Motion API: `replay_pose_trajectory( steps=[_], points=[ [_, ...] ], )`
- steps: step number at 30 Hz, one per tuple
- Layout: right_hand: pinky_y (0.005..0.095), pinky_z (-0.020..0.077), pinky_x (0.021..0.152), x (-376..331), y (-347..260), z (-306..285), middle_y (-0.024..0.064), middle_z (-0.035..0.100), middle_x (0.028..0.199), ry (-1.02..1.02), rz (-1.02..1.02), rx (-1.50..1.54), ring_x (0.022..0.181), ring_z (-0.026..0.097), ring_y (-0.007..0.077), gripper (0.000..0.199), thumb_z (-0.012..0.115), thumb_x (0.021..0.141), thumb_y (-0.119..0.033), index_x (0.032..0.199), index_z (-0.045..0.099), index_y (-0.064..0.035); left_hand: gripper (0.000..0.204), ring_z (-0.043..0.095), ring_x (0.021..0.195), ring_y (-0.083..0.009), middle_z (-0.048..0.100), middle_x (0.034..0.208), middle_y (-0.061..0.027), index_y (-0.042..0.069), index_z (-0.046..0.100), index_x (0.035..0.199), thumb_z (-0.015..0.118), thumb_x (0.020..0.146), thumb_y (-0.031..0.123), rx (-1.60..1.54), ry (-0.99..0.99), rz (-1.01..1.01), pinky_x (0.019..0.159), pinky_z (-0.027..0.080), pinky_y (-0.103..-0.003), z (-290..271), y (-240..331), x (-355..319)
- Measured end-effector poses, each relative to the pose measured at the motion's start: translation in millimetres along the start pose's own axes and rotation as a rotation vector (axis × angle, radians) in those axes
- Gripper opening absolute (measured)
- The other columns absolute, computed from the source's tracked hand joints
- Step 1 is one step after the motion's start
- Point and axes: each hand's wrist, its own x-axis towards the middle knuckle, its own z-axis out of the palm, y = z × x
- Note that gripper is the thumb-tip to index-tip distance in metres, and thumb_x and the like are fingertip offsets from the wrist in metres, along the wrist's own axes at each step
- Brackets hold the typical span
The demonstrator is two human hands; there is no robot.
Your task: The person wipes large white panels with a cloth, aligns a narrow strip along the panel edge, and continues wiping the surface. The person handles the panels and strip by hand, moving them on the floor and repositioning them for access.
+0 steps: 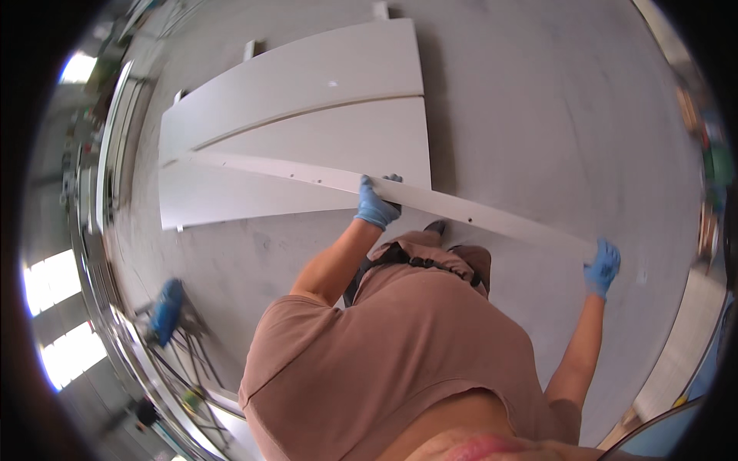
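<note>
Two gloved hands, maybe gripping white plank

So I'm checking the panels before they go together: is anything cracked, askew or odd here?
No damage shows. The long white board, held by the left hand and right hand, lies slanted across the flat white panels on the grey floor, so it looks askew. Fisheye curvature bends the edges.

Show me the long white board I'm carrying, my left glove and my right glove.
long white board (477, 213), head view, on its flat face between the hands.
left glove (376, 206), head view, back of the hand.
right glove (602, 266), head view, back of the hand.
</note>
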Motion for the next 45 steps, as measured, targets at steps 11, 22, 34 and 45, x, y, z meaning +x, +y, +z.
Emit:
replay_pose_trajectory(
  steps=[11,22,34,45],
  points=[
    [0.0487,0.0478,0.101,159,28,52,0.0186,0.066,0.115,-0.115,-0.196,-0.056,0.110,0.061,0.0410,0.071,0.092,0.063,-0.024,0.124,0.060,-0.0056,0.062,0.070,0.112,-0.0364,0.073,0.119,-0.0158,0.009,0.061,0.123,0.053,0.101,0.067,-0.176,-0.100,0.051,0.106,0.055,-0.052,29,-42,83],
    [0.0477,0.0527,0.093,374,37,114,0.0211,0.067,0.109,-0.740,-0.307,-0.045,0.106,0.065,0.0402,0.066,0.094,0.062,-0.041,0.107,0.064,-0.0031,0.073,0.070,0.110,-0.0345,0.070,0.128,-0.0154,0.007,0.057,0.138,0.045,0.103,0.070,-0.223,0.022,0.158,0.102,0.056,-0.052,128,-60,192],
    [0.0498,0.0511,0.094,582,-1,361,0.0196,0.066,0.111,-0.525,-0.432,-0.115,0.106,0.063,0.0405,0.072,0.096,0.060,-0.039,0.112,0.061,-0.0054,0.075,0.069,0.114,-0.0361,0.068,0.130,-0.0171,0.004,0.057,0.137,0.053,0.101,0.070,-0.340,0.002,0.241,0.103,0.056,-0.053,222,-39,464],
    [0.0507,0.0495,0.095,645,-69,637,0.0202,0.064,0.111,-0.547,-0.459,-0.088,0.108,0.061,0.0414,0.073,0.098,0.060,-0.040,0.111,0.059,-0.0044,0.072,0.069,0.113,-0.0367,0.069,0.126,-0.0197,0.001,0.058,0.133,0.054,0.103,0.066,-0.335,-0.017,0.338,0.104,0.055,-0.053,187,-28,694]
  ],
)
